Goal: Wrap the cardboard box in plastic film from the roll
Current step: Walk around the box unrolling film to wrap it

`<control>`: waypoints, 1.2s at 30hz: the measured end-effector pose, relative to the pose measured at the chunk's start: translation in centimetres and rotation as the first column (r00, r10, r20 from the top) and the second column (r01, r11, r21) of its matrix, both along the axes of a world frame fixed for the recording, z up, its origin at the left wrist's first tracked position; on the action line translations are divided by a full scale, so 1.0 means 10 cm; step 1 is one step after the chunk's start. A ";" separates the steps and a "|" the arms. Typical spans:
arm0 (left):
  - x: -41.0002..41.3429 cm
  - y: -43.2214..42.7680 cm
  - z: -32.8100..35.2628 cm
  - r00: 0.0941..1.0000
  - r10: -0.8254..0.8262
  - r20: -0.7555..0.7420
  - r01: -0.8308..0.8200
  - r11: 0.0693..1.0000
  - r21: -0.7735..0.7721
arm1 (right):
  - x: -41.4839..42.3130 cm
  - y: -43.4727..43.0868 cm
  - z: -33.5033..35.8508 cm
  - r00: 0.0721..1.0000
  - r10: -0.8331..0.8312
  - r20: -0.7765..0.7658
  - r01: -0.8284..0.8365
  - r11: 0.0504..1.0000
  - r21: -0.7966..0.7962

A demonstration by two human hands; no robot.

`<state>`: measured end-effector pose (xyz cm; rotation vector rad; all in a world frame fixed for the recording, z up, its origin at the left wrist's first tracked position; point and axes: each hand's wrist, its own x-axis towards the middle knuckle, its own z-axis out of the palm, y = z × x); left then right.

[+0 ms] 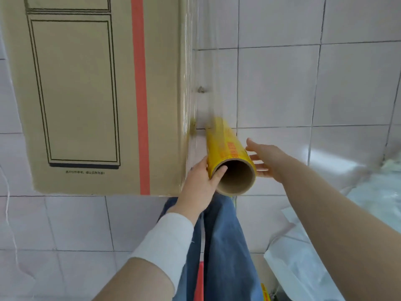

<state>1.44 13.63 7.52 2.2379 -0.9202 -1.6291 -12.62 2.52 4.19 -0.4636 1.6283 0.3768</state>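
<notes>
Just beside the cardboard box (86,94), left hand (197,185) grips the roll (223,146) — right hand (269,161) flat-fingered alongside; white bags (303,268) lie right.

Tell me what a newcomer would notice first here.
The yellow film roll at centre, its cardboard core facing the camera, gripped by the left hand with the right hand open alongside. Upper left, the cardboard box with a red stripe, film stretched along its right edge.

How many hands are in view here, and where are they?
2. The left hand grips the near, open end of the yellow roll, thumb over its rim, beside the cardboard box. The right hand is open at the roll's other side; none seems hidden.
</notes>
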 end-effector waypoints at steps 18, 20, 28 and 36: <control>0.19 0.20 0.21 0.890 -0.384 -0.247 0.418 0.903 0.102 | 0.22 0.88 -0.17 0.970 -0.238 0.052 0.229 0.962 0.148; 0.16 0.28 0.20 0.897 -0.364 -0.251 0.394 0.916 0.078 | 0.18 0.92 -0.21 0.968 -0.241 0.063 0.228 0.959 0.167; -0.15 0.95 0.12 0.954 0.129 -0.270 -0.100 0.988 0.120 | -0.27 1.17 -0.25 0.975 -0.212 0.069 0.190 0.952 0.239; -0.22 1.37 -0.03 0.970 -0.048 -0.237 0.109 0.961 0.253 | -0.24 1.58 -0.45 0.984 -0.178 0.012 0.167 0.940 0.299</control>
